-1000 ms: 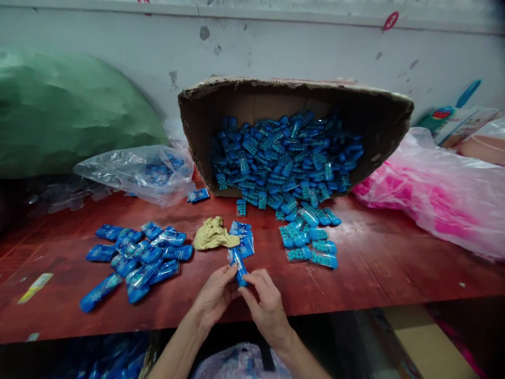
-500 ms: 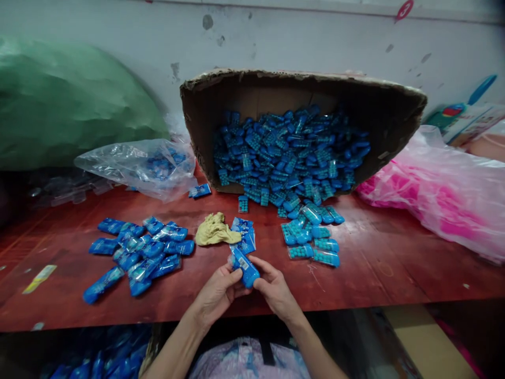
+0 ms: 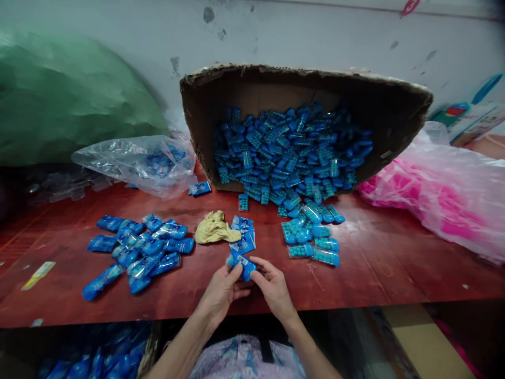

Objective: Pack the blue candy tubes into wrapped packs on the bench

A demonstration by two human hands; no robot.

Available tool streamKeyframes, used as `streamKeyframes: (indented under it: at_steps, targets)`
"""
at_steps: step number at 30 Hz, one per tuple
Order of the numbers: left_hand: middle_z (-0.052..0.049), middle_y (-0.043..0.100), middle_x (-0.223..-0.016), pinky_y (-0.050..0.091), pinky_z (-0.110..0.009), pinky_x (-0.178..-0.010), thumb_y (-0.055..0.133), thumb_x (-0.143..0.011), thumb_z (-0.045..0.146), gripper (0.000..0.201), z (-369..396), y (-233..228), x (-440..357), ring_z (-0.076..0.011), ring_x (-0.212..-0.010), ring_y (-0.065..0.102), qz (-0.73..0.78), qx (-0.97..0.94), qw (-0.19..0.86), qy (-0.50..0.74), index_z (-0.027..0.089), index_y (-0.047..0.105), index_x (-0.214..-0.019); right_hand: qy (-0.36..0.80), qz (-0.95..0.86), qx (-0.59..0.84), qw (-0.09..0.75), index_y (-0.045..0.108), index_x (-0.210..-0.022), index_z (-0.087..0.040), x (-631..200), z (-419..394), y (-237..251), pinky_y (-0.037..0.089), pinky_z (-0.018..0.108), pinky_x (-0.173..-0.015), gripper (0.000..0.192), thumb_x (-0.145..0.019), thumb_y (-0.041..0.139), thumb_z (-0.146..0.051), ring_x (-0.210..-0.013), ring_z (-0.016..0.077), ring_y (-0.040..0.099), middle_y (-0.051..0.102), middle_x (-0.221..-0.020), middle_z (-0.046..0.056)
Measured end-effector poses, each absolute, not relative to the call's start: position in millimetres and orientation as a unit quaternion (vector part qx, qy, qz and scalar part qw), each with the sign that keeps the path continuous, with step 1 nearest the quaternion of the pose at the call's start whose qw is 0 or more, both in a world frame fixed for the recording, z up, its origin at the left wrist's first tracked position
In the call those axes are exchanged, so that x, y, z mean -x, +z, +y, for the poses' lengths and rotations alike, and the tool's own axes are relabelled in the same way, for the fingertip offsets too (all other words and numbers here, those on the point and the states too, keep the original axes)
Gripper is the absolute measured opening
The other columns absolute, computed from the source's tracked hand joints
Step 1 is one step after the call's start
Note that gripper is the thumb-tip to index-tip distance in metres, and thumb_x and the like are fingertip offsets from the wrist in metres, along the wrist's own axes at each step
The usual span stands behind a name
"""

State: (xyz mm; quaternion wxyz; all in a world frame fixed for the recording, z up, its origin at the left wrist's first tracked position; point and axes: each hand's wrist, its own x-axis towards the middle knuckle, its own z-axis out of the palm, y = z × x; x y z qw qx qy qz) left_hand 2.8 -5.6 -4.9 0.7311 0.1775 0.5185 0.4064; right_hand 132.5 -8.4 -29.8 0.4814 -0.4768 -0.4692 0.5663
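Observation:
Both hands hold a small blue container (image 3: 244, 266) in a printed wrapper with a white barcode label, just above the table's front part. My left hand (image 3: 221, 290) has its thumb on the barcode side, with fingers curled behind. At the right end, my right hand (image 3: 273, 287) pinches the container between thumb and fingers. Flat blue printed wrappers (image 3: 246, 239) lie just beyond it, partly under a crumpled yellowish lump (image 3: 215, 229). To the left is a pile of wrapped blue containers (image 3: 145, 247). Clear containers of turquoise beads with blue caps (image 3: 307, 234) lie to the right.
A cardboard box (image 3: 398, 118) on its side spills many bead containers onto the red table (image 3: 374, 273). A clear plastic bag (image 3: 118, 158) and a green sack (image 3: 71, 100) stand left. A pink-filled plastic bag (image 3: 437, 195) lies right. Blue packets (image 3: 106, 352) sit below the table edge.
The container has tilted nearer to level, its right end raised slightly, still in both hands. My right hand's fingertips have shifted a little on it. The piles look the same.

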Motion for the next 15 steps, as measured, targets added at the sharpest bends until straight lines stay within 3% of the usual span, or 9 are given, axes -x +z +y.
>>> streamKeyframes:
  at_steps: [4, 7, 11, 15]
  targets:
    - [0.0, 0.064, -0.069, 0.048, -0.024, -0.052, 0.068, -0.061, 0.04, 0.036, 2, -10, 5, -0.0131, -0.06, 0.06, 0.605, -0.26, 0.614, 0.435, 0.017, 0.058, -0.086, 0.553, -0.485, 0.481, 0.477, 0.064, -0.101, -0.021, -130, -11, -26, 0.048, 0.031, -0.08, 0.028, -0.073, 0.062, -0.022, -0.088, 0.0195, 0.06, 0.066, -0.097, 0.004]
    - [0.001, 0.064, -0.07, 0.048, -0.023, -0.055, 0.07, -0.058, 0.037, 0.035, 7, -17, 9, -0.0126, -0.06, 0.058, 0.609, -0.286, 0.564, 0.478, 0.016, 0.062, -0.085, 0.584, -0.454, 0.479, 0.473, 0.062, -0.101, -0.02, -127, -14, -27, 0.051, 0.028, -0.07, 0.029, -0.073, 0.062, -0.023, -0.078, 0.017, 0.06, 0.064, -0.09, 0.003]
    - [0.001, 0.065, -0.069, 0.047, -0.023, -0.057, 0.071, -0.058, 0.034, 0.028, 10, -20, 10, -0.0113, -0.058, 0.056, 0.584, -0.257, 0.577, 0.51, 0.014, 0.065, -0.078, 0.624, -0.418, 0.473, 0.46, 0.057, -0.108, -0.021, -121, -18, -32, 0.051, 0.024, -0.055, 0.034, -0.074, 0.059, -0.023, -0.07, 0.0144, 0.059, 0.061, -0.09, 0.003]
    - [0.002, 0.062, -0.059, 0.046, -0.024, -0.053, 0.07, -0.06, 0.033, 0.023, 9, -12, 7, -0.0109, -0.051, 0.056, 0.539, -0.183, 0.65, 0.503, 0.015, 0.062, -0.071, 0.489, -0.543, 0.495, 0.47, 0.059, -0.107, -0.023, -119, -20, -27, 0.052, 0.026, -0.064, 0.028, -0.08, 0.053, -0.021, -0.076, 0.015, 0.058, 0.058, -0.09, 0.004]
